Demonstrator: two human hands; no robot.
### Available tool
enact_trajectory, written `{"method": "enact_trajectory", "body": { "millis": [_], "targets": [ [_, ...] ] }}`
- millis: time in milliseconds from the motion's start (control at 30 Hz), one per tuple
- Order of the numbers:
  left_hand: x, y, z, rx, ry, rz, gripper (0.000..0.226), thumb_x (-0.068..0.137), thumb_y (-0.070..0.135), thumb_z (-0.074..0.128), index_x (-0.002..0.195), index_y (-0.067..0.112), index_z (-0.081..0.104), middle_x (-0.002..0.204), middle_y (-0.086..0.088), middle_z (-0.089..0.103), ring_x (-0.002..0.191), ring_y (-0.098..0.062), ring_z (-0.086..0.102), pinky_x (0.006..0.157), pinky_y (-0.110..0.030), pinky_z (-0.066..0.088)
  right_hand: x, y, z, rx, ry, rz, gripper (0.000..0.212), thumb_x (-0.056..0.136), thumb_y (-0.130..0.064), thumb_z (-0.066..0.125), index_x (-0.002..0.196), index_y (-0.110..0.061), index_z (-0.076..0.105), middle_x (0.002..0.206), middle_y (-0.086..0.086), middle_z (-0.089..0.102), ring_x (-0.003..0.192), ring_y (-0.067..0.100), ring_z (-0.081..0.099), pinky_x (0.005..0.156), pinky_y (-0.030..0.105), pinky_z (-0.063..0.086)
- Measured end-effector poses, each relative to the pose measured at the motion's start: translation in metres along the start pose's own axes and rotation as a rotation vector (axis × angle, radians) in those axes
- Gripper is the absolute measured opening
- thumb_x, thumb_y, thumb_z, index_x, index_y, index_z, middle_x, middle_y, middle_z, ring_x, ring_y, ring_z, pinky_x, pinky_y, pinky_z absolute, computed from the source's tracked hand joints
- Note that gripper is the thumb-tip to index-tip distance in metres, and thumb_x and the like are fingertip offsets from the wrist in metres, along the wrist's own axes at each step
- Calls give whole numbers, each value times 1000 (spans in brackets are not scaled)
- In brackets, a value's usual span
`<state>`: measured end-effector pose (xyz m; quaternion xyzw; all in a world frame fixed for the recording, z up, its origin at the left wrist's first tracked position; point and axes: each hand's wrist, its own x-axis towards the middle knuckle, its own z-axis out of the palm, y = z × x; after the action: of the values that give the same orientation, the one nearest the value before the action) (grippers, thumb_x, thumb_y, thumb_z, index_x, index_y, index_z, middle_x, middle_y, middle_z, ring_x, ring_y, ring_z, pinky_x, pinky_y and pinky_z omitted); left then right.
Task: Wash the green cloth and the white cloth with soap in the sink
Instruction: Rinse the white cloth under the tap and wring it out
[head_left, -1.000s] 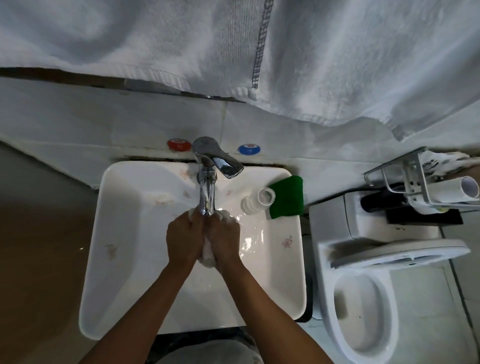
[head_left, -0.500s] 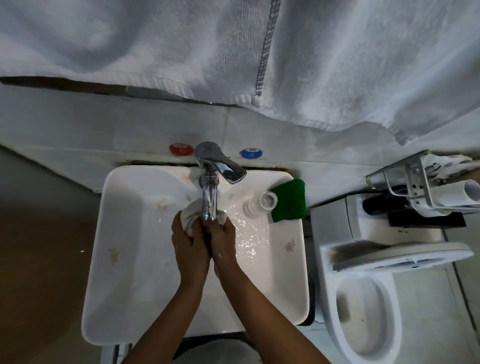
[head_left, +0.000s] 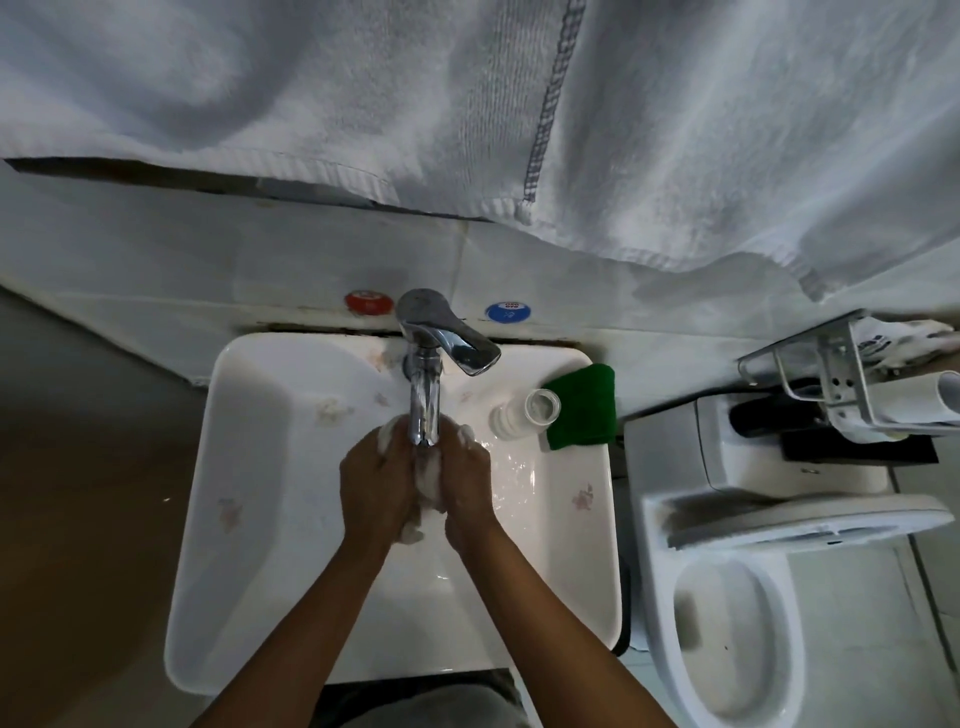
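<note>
A: Looking into the sink, what is in it?

B: Both hands and the white cloth. The left hand and the right hand are pressed together over the basin, just under the spout of the faucet, with the cloth bunched between them. Bits of it show past the knuckles at the top and below the left palm.

A: How do the fingers lie?

B: Curled round the cloth on both sides, gripping it. The fingertips are hidden on the far side of the bundle, so I cannot tell exactly how they meet.

A: Is there water in the basin?

B: The basin floor glistens to the right of the hands, with wet streaks and droplets. I cannot tell whether water is running from the spout.

A: And the green cloth?

B: Folded on the sink's back right corner, draped partly over the rim, apart from the hands.

A: Any other containers?

B: A small white bottle lies on its side on the ledge, touching the green cloth, its open mouth turned toward the camera. What it holds I cannot tell. To the right stands a toilet with its bowl uncovered, and a metal rack above the tank holds a white roll. A large white towel hangs overhead.
</note>
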<state>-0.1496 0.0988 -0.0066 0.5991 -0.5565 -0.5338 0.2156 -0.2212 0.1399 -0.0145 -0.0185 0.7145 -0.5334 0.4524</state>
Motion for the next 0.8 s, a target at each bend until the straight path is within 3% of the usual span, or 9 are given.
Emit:
{"method": "enact_trajectory", "body": {
  "millis": [100, 200, 333, 433, 500, 533, 633, 700, 800],
  "targets": [
    [-5, 5, 4, 3, -13, 9, 15, 96, 24, 49, 92, 11, 57, 84, -5, 62, 80, -24, 62, 74, -35, 50, -1, 0, 2, -42, 39, -109, 34, 82, -46, 53, 85, -16, 70, 85, 6, 70, 88, 18, 67, 83, 42, 52],
    [-2, 1, 5, -80, -63, -5, 25, 90, 26, 55, 110, 9, 54, 99, -7, 64, 90, -23, 64, 83, -44, 54, -3, -3, 1, 31, -21, -20, 28, 81, -43, 62, 83, -16, 68, 86, 6, 71, 91, 23, 69, 83, 43, 54],
    [2, 3, 3, -235, -215, 62, 16, 83, 13, 57, 97, 5, 61, 86, -21, 66, 79, -40, 66, 67, -55, 57, -2, -10, -7, 105, -151, -47, 23, 95, -19, 54, 82, -6, 67, 76, 11, 67, 74, 19, 66, 67, 26, 53],
    [7, -1, 1, -268, -316, 39, 32, 79, 17, 62, 102, -4, 53, 90, -30, 59, 83, -51, 61, 71, -67, 51, -2, -7, -5, 80, -175, -103, 21, 86, -16, 58, 91, 5, 59, 82, 24, 60, 72, 23, 63, 62, 27, 52],
    [8, -5, 1, -234, -376, 18, 42, 76, 23, 66, 108, 0, 52, 94, -25, 60, 87, -47, 61, 76, -61, 52, -1, -4, -4, 13, -204, -107, 27, 78, -24, 64, 92, 0, 62, 85, 25, 62, 78, 30, 63, 65, 33, 50],
    [6, -3, -1, -166, -386, 18, 40, 76, 25, 66, 108, 6, 53, 93, -17, 62, 87, -39, 63, 76, -50, 55, 0, -1, -5, 5, -186, -126, 28, 78, -26, 65, 90, -1, 63, 84, 23, 64, 79, 32, 63, 68, 36, 51],
    [-1, -5, -8, 134, -276, 34, 15, 88, 21, 60, 99, 16, 51, 80, 0, 65, 66, -19, 66, 55, -18, 51, 1, 6, -9, -89, -98, -137, 28, 83, -36, 63, 86, -9, 67, 87, 17, 70, 87, 33, 67, 84, 50, 54],
    [-5, -9, -11, 208, -236, 43, 17, 93, 36, 54, 92, 19, 53, 72, 0, 67, 58, -19, 66, 53, -28, 55, 1, 6, -8, -124, -28, -111, 24, 82, -37, 57, 81, -16, 68, 83, 6, 71, 84, 25, 68, 81, 46, 57],
    [-8, -4, -8, 247, -163, 101, 25, 96, 42, 47, 87, 22, 60, 76, 4, 68, 69, -16, 65, 70, -33, 54, -5, 3, -6, -64, 37, -48, 24, 86, -33, 49, 73, -25, 68, 72, -6, 67, 70, 12, 64, 68, 31, 52]
  ]
}}
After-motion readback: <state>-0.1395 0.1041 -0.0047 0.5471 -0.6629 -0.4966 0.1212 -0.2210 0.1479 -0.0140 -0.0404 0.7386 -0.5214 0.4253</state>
